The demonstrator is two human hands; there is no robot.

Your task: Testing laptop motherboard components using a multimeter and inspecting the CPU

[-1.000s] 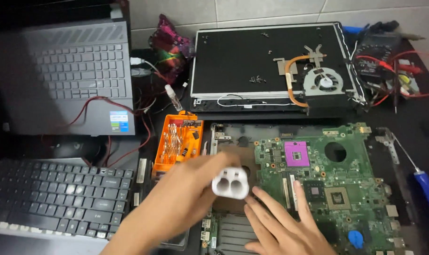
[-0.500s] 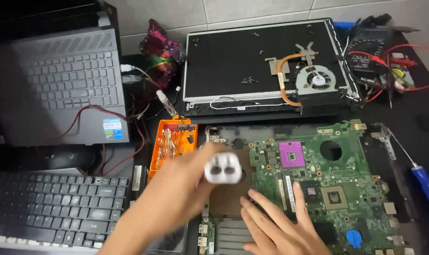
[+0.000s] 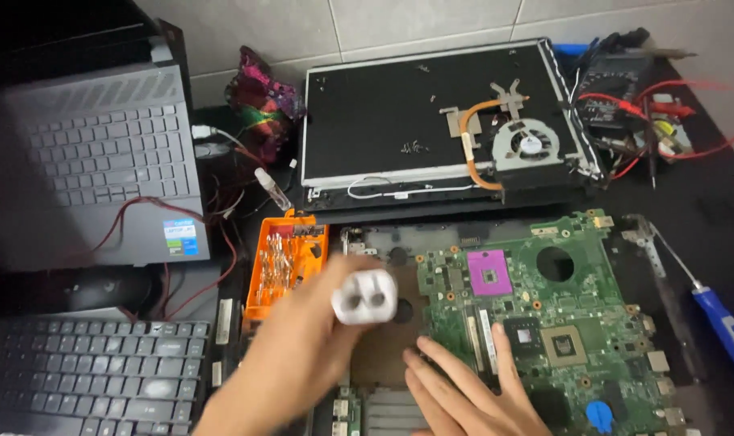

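Item: green motherboard (image 3: 544, 323), lying flat on a dark bench (image 3: 706, 226) and taken as landmark for all places below.

- Left hand (image 3: 302, 355): raised just left of the board, fingers (image 3: 334, 282) clamped on a small white two-holed plastic piece (image 3: 365, 297) (blurred; its kind cannot be told). The piece is held off the bench, above the board's left edge.
- Right hand (image 3: 472, 396): resting on the board's lower left part, fingers (image 3: 504, 355) spread flat and gripping nothing.
- Behind the board: a dark laptop panel (image 3: 383, 113) carrying a fan with copper heat pipe (image 3: 520, 145).
- Left of the board: an orange screwdriver-bit case (image 3: 286, 258), a grey laptop (image 3: 100, 161), a black keyboard (image 3: 84, 371).
- Right of the board: a blue-handled screwdriver (image 3: 718, 319); farther back, red leads (image 3: 706, 105).

Progress, as judged: the laptop appears well dismantled, board bare and cooler off; the white piece is not yet set anywhere.
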